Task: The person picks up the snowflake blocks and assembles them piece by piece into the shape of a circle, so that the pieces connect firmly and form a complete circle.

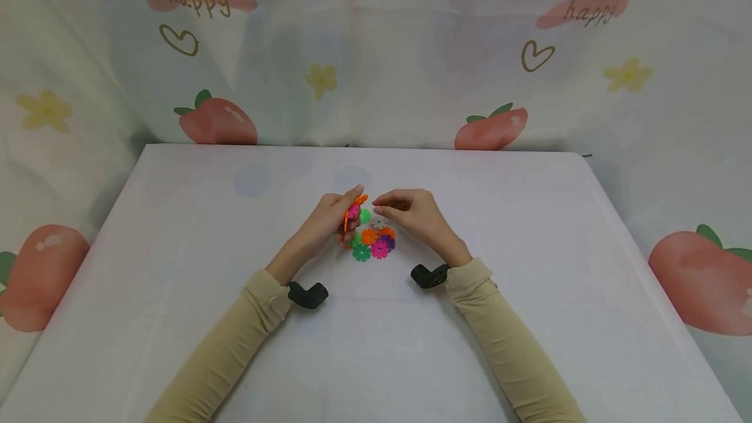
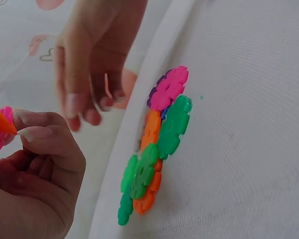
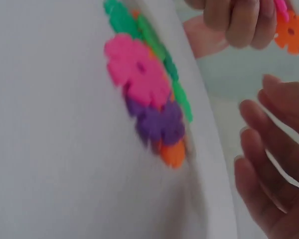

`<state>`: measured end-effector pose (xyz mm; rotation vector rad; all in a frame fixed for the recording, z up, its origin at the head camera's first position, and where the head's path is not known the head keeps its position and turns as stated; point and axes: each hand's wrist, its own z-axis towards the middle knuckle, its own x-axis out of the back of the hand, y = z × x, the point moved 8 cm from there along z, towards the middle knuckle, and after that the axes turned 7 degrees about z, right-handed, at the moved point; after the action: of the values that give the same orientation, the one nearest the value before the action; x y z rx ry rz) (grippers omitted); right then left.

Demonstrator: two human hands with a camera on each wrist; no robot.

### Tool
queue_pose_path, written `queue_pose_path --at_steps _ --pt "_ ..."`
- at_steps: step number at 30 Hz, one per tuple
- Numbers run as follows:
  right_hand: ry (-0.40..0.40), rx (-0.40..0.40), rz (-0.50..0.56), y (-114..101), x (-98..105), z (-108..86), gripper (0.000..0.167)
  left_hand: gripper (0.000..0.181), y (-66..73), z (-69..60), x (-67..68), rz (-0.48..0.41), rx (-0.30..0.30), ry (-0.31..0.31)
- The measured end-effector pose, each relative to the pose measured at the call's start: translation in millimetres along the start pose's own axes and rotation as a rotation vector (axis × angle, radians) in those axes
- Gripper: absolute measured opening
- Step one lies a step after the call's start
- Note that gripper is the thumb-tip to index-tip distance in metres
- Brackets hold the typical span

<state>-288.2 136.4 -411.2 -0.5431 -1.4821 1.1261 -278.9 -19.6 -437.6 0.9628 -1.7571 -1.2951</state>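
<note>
Between thumb and fingers, my left hand (image 1: pixel 322 217) pinches interlocking plastic flower discs: a pink disc (image 1: pixel 354 211) with an orange disc (image 3: pixel 292 32) against it. They are held above the table. Just to the right is my right hand (image 1: pixel 418 214), its fingers loosely bent and apart in the right wrist view, with nothing visible between them. Below both hands lies a small pile of similar notched discs, overlapping: a pink one (image 1: pixel 380 249), a purple one (image 3: pixel 162 123), a green one (image 2: pixel 175 127), orange ones and a pale grey one (image 1: pixel 378 222).
A white cloth covers the table (image 1: pixel 376 344), whose far edge meets a printed curtain (image 1: pixel 388 83) with strawberries and hearts. Black wrist cameras (image 1: pixel 308 295) sit at both sleeve cuffs.
</note>
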Motion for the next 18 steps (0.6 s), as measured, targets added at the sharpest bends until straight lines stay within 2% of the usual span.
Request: queue_pose_path --at_steps 4,9,14,18 --pt "-0.058 -0.032 -0.131 8.8 -2.2 0.8 0.023 0.056 0.0 0.1 2.0 -0.018 -0.001 0.008" --pt "-0.128 -0.024 -0.209 13.3 -9.1 1.7 0.032 0.052 0.1 0.9 4.9 -0.018 -0.005 0.027" --pt "-0.138 -0.029 -0.270 16.7 -14.0 3.9 0.031 0.050 0.4 1.2 5.5 -0.024 -0.007 0.029" --pt "-0.123 -0.058 -0.254 18.4 -13.4 3.9 0.030 0.051 -0.1 1.3 5.6 -0.037 -0.007 0.028"
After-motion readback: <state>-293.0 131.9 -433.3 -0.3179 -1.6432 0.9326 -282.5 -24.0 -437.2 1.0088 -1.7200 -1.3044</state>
